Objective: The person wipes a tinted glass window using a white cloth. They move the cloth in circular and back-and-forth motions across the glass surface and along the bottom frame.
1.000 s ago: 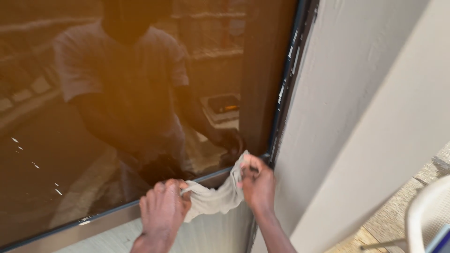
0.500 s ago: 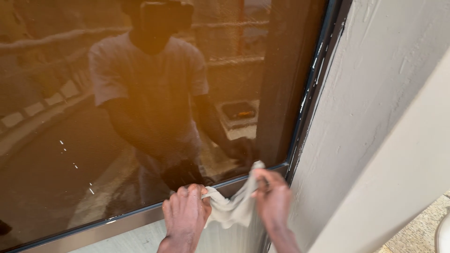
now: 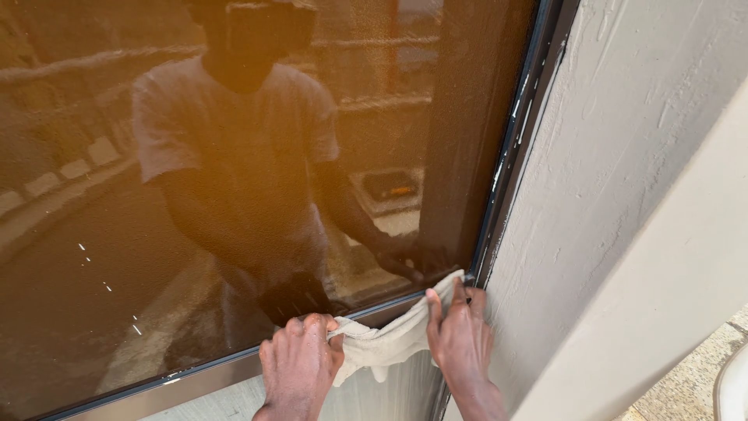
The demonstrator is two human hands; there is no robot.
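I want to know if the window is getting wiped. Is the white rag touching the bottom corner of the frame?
Touching. The head view shows the crumpled white cloth rag pressed by the right hand into the dark metal window frame corner, no gap showing.

— Hidden under the left hand (image 3: pixel 300 366)?
— One end of the cloth (image 3: pixel 386 343), bunched inside the grip; fingertips curled out of sight.
— And at the right hand (image 3: pixel 461 343)?
— Other end of the cloth, covered by palm and fingers at the frame (image 3: pixel 499 195) corner. Corner itself masked.
— Cut off anywhere?
— Both forearms, by the bottom edge. Glass (image 3: pixel 117 257) by top and left edges. A pale curved rim (image 3: pixel 732 386) at the lower right corner, too little showing to tell what.
— Reflection?
— Dim, tinted, head cropped; small tray-like shape (image 3: pixel 393 187) too blurred to identify.
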